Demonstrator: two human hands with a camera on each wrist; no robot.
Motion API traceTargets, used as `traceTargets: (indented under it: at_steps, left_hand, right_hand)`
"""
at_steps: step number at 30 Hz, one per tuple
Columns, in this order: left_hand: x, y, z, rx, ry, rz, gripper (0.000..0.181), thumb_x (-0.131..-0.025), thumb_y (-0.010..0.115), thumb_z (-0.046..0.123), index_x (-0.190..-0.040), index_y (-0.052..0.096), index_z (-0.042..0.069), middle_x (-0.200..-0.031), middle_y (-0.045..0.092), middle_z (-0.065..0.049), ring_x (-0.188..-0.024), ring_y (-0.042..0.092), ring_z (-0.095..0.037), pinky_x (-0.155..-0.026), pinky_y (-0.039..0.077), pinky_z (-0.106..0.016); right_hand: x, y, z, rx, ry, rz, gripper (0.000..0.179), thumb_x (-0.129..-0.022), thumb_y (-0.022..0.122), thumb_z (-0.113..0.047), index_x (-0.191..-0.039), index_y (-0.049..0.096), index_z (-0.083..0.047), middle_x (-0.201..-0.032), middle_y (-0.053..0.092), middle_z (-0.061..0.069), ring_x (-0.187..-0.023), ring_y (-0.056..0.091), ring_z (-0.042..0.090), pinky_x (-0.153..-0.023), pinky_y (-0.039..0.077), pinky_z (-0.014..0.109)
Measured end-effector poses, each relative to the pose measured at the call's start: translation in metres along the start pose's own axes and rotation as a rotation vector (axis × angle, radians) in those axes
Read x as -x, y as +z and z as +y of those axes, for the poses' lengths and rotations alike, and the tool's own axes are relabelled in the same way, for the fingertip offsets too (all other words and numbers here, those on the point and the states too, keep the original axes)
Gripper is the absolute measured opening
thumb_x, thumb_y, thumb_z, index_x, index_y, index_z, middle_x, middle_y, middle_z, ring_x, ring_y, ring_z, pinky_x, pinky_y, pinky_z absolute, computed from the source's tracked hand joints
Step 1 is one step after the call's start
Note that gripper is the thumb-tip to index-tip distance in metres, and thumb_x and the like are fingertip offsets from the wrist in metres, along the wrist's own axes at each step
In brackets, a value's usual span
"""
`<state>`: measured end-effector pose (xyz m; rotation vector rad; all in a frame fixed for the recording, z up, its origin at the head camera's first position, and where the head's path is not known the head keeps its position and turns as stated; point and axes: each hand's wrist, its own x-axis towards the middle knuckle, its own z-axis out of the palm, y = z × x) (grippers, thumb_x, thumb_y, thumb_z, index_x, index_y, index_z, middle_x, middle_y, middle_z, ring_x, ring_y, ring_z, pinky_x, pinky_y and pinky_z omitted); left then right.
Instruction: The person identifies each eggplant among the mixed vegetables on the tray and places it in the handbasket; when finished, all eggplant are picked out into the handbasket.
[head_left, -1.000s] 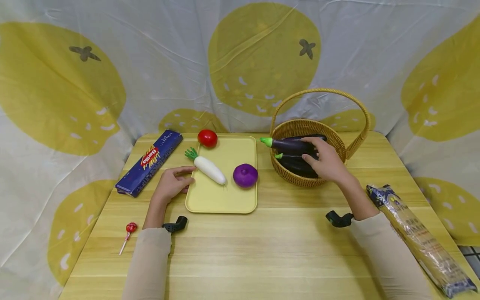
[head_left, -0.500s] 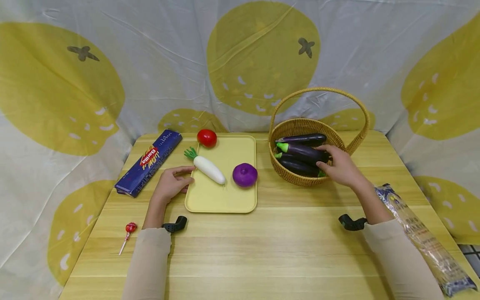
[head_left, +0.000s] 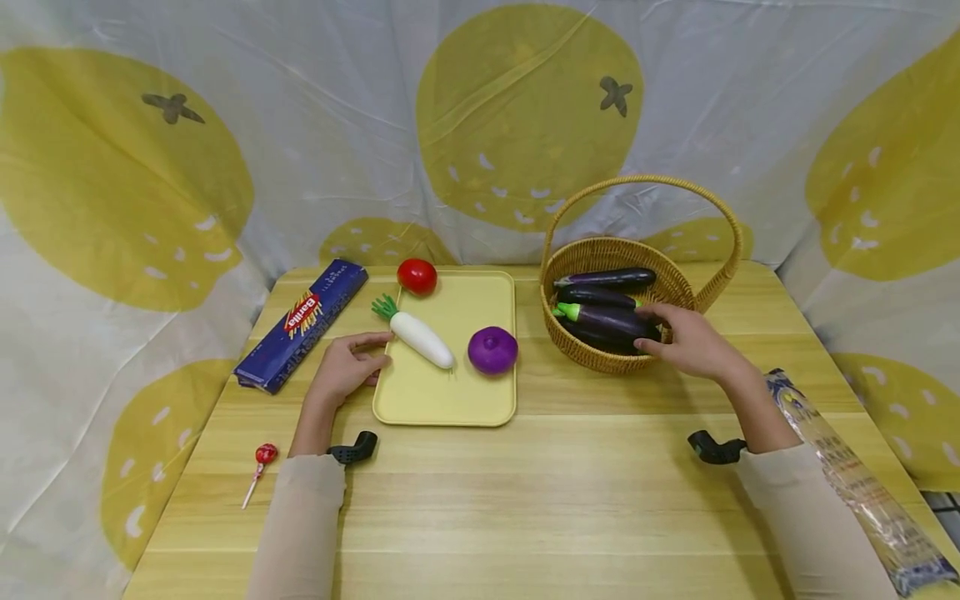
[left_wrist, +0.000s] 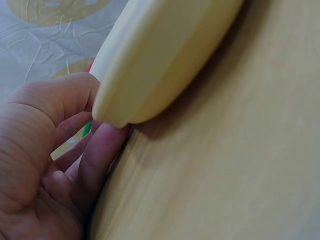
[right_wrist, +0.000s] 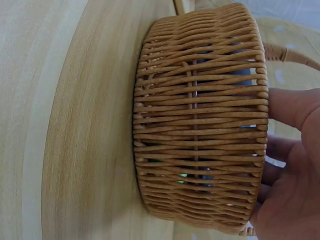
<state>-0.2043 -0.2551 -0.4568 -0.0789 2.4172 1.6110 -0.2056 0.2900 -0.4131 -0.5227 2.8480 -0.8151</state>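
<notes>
My left hand [head_left: 348,367] pinches the left edge of the yellow tray [head_left: 420,404], thumb and fingers at its rim; in the left wrist view the tray's edge [left_wrist: 150,75] slants up past the fingers. On the tray lie a white radish [head_left: 422,339] with green leaves, a purple round vegetable [head_left: 492,351] and a red tomato [head_left: 417,277] at the back left corner. Inside the wicker basket [head_left: 592,360] my right hand [head_left: 693,340] grips the blunt end of an eggplant [head_left: 603,320], its green stem pointing left. Other eggplants [head_left: 618,277] lie around it. The basket wall [right_wrist: 200,120] hides most of them in the right wrist view.
A blue spaghetti box [head_left: 300,325] lies left of the tray, and a red lollipop [head_left: 266,454] sits nearer the front. Along the right side is a long clear packet [head_left: 862,483]. The basket's tall handle [head_left: 641,179] arches over it, before a lemon-print cloth [head_left: 487,108].
My right hand has moved right and toward me. The eggplant, earlier jutting over the basket's left rim, now lies inside toward the front, with another showing behind it. My left hand stays put.
</notes>
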Motion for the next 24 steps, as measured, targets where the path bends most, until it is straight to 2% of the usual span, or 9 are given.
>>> traceTargets:
  at_steps: [4, 11, 18, 21, 24]
  left_hand:
    - [-0.001, 0.0, -0.001, -0.009, -0.003, -0.001, 0.047, -0.094, 0.073, 0.007, -0.14, 0.063, 0.002, -0.133, 0.065, -0.027, -0.061, 0.064, -0.011, -0.062, 0.062, -0.028]
    - [-0.019, -0.002, -0.028, 0.006, -0.007, 0.01, 0.048, -0.095, 0.075, 0.015, -0.141, 0.064, 0.01, -0.139, 0.063, -0.021, -0.063, 0.063, -0.009, -0.061, 0.062, -0.028]
    - [-0.021, -0.005, -0.026, -0.018, 0.036, 0.025, 0.047, -0.095, 0.076, 0.03, -0.138, 0.066, 0.013, -0.134, 0.065, -0.018, -0.072, 0.067, -0.012, -0.065, 0.063, -0.031]
    - [-0.02, -0.009, -0.021, -0.08, 0.079, 0.062, 0.044, -0.096, 0.075, 0.033, -0.134, 0.069, 0.012, -0.133, 0.067, -0.016, -0.079, 0.072, -0.02, -0.067, 0.064, -0.032]
    - [-0.018, -0.015, -0.012, -0.241, 0.144, 0.126, 0.045, -0.096, 0.073, 0.04, -0.133, 0.07, 0.014, -0.131, 0.07, -0.012, -0.092, 0.075, -0.026, -0.075, 0.063, -0.035]
  right_hand:
    - [-0.001, 0.001, 0.001, -0.007, 0.0, -0.001, 0.058, -0.101, 0.066, -0.032, -0.147, 0.051, 0.0, -0.141, 0.058, 0.027, -0.126, 0.057, 0.045, -0.096, 0.05, 0.062]
    - [-0.001, 0.002, 0.003, -0.037, 0.012, 0.02, 0.056, -0.104, 0.063, -0.035, -0.147, 0.051, -0.001, -0.145, 0.056, 0.027, -0.13, 0.054, 0.046, -0.101, 0.047, 0.063]
    - [0.003, 0.001, 0.003, -0.095, 0.027, 0.108, 0.055, -0.106, 0.059, -0.036, -0.147, 0.052, 0.0, -0.145, 0.055, 0.026, -0.131, 0.052, 0.047, -0.104, 0.045, 0.064]
    - [0.004, -0.003, 0.005, -0.112, 0.026, 0.141, 0.055, -0.106, 0.059, -0.035, -0.147, 0.051, 0.001, -0.145, 0.055, 0.026, -0.13, 0.053, 0.048, -0.105, 0.044, 0.064]
    - [0.004, -0.01, 0.007, -0.104, 0.029, 0.163, 0.057, -0.106, 0.058, -0.036, -0.148, 0.049, 0.001, -0.147, 0.052, 0.028, -0.133, 0.05, 0.049, -0.107, 0.041, 0.065]
